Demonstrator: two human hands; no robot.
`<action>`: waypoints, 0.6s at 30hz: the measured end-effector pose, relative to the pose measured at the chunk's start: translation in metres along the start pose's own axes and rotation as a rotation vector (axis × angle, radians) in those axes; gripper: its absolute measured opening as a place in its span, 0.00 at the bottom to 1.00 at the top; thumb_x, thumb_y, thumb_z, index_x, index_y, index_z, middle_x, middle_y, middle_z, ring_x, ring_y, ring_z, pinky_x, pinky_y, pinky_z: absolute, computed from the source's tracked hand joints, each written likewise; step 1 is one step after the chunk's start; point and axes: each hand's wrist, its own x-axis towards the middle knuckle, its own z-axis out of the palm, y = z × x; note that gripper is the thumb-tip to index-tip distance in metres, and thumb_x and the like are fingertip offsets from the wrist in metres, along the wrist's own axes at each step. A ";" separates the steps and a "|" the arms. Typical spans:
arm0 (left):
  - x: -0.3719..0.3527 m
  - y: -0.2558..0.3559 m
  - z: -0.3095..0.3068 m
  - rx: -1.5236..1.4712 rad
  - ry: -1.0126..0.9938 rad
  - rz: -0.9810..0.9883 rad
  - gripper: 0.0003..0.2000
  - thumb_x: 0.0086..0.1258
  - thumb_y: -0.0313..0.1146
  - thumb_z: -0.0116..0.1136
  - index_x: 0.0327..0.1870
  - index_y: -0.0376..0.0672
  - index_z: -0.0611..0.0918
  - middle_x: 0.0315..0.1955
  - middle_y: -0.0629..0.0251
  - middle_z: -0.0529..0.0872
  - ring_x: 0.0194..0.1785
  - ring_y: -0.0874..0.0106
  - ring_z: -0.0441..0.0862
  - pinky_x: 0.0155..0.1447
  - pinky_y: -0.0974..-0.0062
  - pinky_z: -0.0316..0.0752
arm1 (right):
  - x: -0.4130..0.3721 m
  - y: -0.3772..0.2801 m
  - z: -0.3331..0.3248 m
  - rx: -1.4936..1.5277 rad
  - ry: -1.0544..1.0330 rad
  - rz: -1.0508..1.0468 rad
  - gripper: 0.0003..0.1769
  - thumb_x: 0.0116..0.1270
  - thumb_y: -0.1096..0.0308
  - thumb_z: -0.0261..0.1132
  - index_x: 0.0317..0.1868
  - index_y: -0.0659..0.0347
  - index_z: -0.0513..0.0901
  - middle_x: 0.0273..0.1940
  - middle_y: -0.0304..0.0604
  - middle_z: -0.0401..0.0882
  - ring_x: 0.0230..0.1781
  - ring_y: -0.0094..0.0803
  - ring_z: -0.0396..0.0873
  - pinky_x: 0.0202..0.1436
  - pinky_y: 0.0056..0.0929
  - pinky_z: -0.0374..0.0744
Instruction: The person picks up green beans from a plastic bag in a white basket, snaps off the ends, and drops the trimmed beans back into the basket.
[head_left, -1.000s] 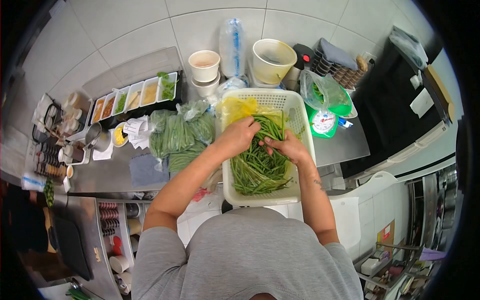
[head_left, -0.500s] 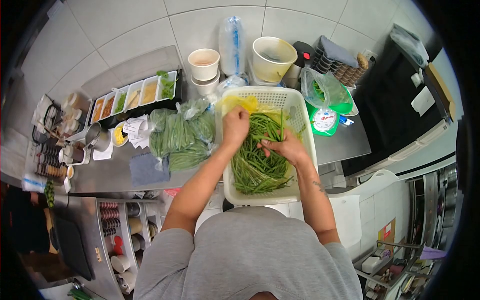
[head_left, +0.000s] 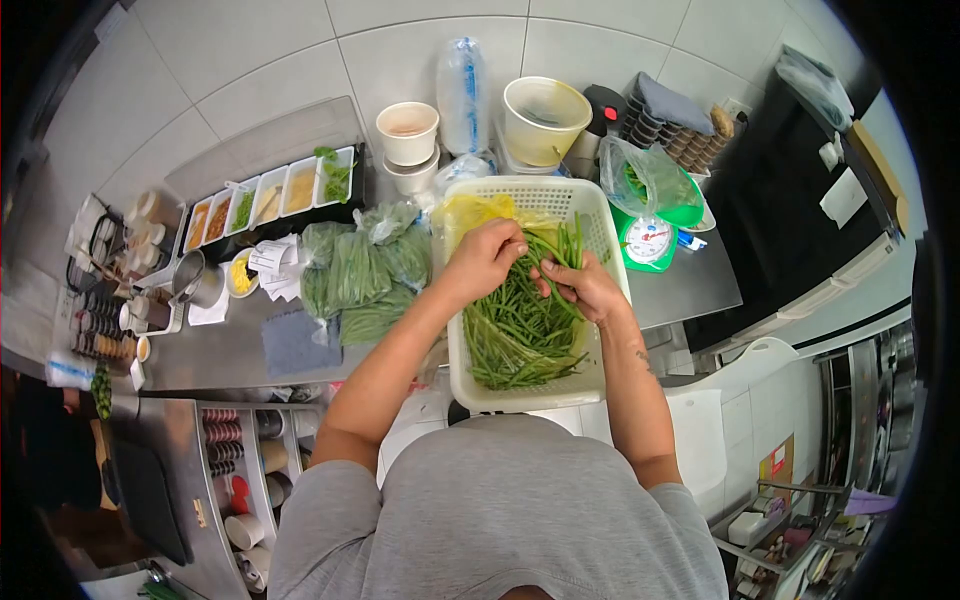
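Note:
A white perforated basket (head_left: 612, 330) stands in front of me, lined with a yellowish plastic bag (head_left: 478, 210) and full of long green beans (head_left: 515, 335). My right hand (head_left: 588, 288) is closed around a small bundle of the beans, whose ends stick up above the fingers. My left hand (head_left: 487, 258) is over the basket's left half, fingers pinched together, its fingertips against the beans beside the right hand. Whatever lies between those fingertips is hidden.
Bagged green vegetables (head_left: 365, 265) lie left of the basket, near a grey cloth (head_left: 300, 340). Behind are topping trays (head_left: 270, 193), white tubs (head_left: 408, 135) and a yellowish bucket (head_left: 545, 120). A green scale (head_left: 648, 240) bearing a plastic bag stands at right.
My left hand has moved right and slightly down, from over the yellow bag to the beans by my right hand. The right hand has shifted slightly right, still holding its bundle.

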 end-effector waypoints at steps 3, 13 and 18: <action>-0.004 0.006 0.019 0.289 0.245 0.231 0.03 0.63 0.23 0.54 0.34 0.36 0.73 0.28 0.56 0.74 0.34 0.57 0.75 0.37 0.62 0.71 | 0.001 0.002 0.004 -0.010 -0.032 -0.008 0.08 0.66 0.66 0.62 0.38 0.63 0.80 0.25 0.38 0.78 0.19 0.18 0.68 0.18 0.15 0.59; -0.014 -0.011 0.017 -0.318 -0.250 -0.220 0.07 0.68 0.30 0.56 0.40 0.36 0.78 0.30 0.68 0.79 0.33 0.77 0.75 0.38 0.75 0.71 | 0.001 0.006 -0.007 0.510 0.045 -0.173 0.10 0.68 0.64 0.61 0.42 0.63 0.76 0.32 0.38 0.77 0.26 0.22 0.72 0.21 0.15 0.62; -0.024 0.014 0.020 -0.306 -0.211 -0.314 0.06 0.67 0.28 0.53 0.33 0.35 0.80 0.23 0.71 0.79 0.28 0.81 0.72 0.33 0.80 0.67 | -0.003 0.001 0.000 0.523 0.096 -0.262 0.11 0.69 0.63 0.60 0.42 0.63 0.76 0.31 0.39 0.76 0.28 0.22 0.71 0.22 0.15 0.62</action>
